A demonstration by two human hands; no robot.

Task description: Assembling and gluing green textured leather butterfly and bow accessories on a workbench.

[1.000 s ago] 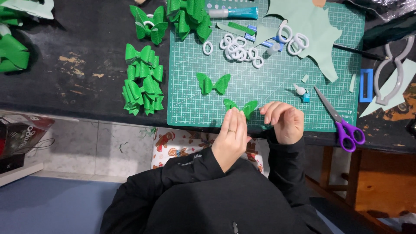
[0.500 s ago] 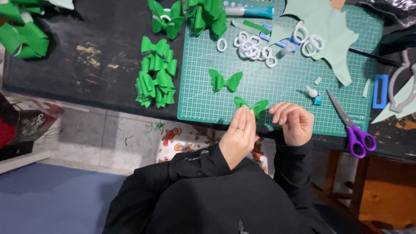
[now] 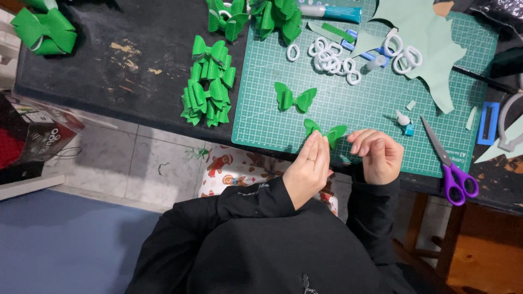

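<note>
My left hand point(image 3: 308, 171) pinches the middle of a small green bow point(image 3: 324, 130) at the near edge of the green cutting mat point(image 3: 376, 98). My right hand point(image 3: 377, 154) is curled just to the right of the bow, fingertips close to its right wing; whether it holds anything is hidden. A second green bow point(image 3: 295, 98) lies flat on the mat just beyond. Both sleeves are black.
A pile of green bows point(image 3: 208, 81) lies on the dark table left of the mat, more at the top. White rings point(image 3: 332, 57), a glue tube point(image 3: 330, 11), pale green sheet point(image 3: 419, 38), a small glue bottle point(image 3: 404, 122) and purple scissors point(image 3: 451, 169) lie right.
The view has shifted, so everything sits further right in frame. Both hands stay on the small bow at the mat's near edge, barely moved.
</note>
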